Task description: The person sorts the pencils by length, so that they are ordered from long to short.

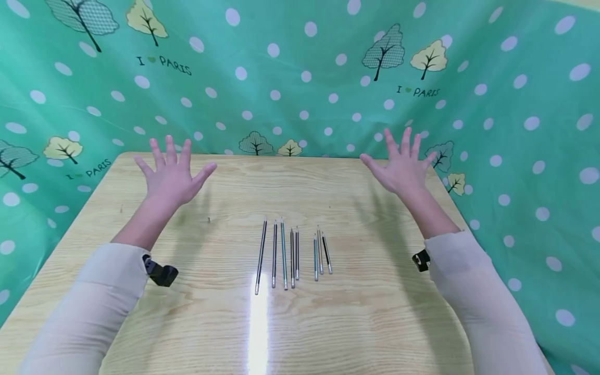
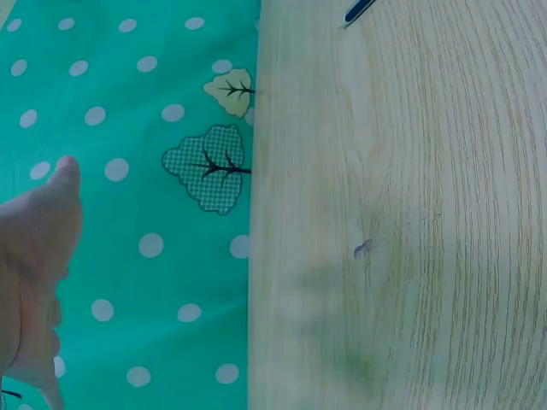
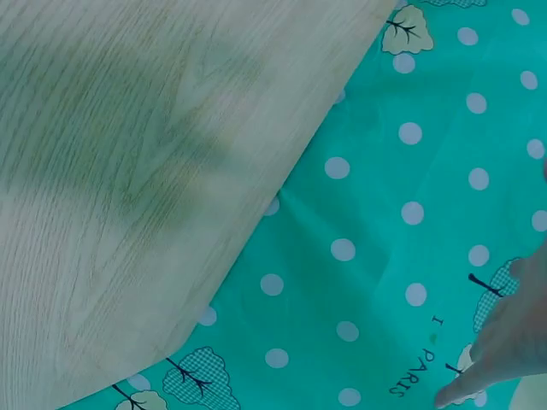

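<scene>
Several pencils lie side by side on the wooden table, points toward the far edge. A longer group on the left includes a dark pencil (image 1: 260,255) and a teal pencil (image 1: 284,255). To its right sit 3 shorter ones, among them a short teal pencil (image 1: 315,258) and a black pencil (image 1: 326,254). My left hand (image 1: 171,177) is raised over the table's far left, fingers spread, holding nothing. Over the far right my right hand (image 1: 403,166) is held up the same way, also without anything in it. Both hands are well apart from the pencils.
The wooden table (image 1: 375,323) has a small dark mark (image 1: 209,220) left of the pencils. A green dotted curtain (image 1: 290,67) hangs behind it and along both sides. Small black cameras sit at the left cuff (image 1: 161,273) and right cuff (image 1: 421,260).
</scene>
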The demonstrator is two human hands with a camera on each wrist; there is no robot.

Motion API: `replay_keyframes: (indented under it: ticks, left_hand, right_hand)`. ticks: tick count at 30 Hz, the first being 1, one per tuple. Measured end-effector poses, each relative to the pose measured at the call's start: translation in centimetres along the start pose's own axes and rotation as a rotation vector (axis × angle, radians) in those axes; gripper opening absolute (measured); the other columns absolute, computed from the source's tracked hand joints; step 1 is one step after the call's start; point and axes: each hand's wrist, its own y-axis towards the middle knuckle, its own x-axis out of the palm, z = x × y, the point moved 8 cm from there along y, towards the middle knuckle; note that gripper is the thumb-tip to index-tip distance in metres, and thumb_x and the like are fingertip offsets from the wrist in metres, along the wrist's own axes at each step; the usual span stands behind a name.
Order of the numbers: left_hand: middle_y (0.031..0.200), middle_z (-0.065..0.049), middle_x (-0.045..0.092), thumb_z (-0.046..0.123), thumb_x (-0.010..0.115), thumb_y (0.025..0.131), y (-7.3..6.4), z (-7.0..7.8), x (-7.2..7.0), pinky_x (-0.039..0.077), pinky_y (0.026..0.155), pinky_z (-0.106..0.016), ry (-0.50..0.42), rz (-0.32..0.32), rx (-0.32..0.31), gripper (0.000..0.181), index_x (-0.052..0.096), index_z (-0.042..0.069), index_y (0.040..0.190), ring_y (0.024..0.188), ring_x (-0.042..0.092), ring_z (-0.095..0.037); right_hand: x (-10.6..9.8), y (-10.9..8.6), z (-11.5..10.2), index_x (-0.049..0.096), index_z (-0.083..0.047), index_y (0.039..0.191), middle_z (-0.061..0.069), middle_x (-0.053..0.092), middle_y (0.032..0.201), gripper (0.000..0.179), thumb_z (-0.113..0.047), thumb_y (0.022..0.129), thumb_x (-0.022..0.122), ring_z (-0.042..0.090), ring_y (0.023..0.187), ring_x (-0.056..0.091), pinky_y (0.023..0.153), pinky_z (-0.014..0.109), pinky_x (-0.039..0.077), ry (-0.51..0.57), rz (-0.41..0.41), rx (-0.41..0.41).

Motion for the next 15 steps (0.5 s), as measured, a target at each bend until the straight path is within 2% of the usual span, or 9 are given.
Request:
replay_keyframes:
  ticks: [4,8,15]
  left_hand:
    - [0.15,-0.021,-0.025,0.077,0.017,0.085,0.22,0.09,0.01,-0.016,0.099,-0.077,-0.028,0.01,0.012,0.094,-0.006,0.012,0.15,0.133,-0.032,-0.042]
    - [0.152,-0.022,-0.02,0.075,0.023,0.086,0.26,0.27,0.03,-0.004,0.102,-0.078,-0.099,0.016,0.031,0.094,-0.007,0.012,0.15,0.136,-0.023,-0.046]
    - [0.155,-0.023,-0.01,0.07,0.033,0.087,0.27,0.54,-0.11,0.01,0.109,-0.07,-0.248,0.045,0.067,0.095,-0.003,0.009,0.15,0.141,-0.007,-0.045]
  right_hand:
    - [-0.29,0.06,-0.26,-0.004,-0.03,0.15,0.013,-0.024,0.152,0.094,-0.085,0.078,0.02,0.038,0.14,-0.022,0.102,0.077,-0.01,0.052,0.042,-0.002]
    - [-0.32,-0.01,-0.52,0.002,-0.026,0.151,0.014,-0.02,0.154,0.094,-0.083,0.079,0.022,0.039,0.142,-0.013,0.106,0.075,-0.003,0.101,0.064,-0.006]
    - [-0.12,-0.25,-0.95,0.014,-0.022,0.151,0.02,-0.001,0.156,0.09,-0.078,0.082,0.027,0.047,0.141,0.007,0.108,0.073,0.01,0.199,0.092,-0.026]
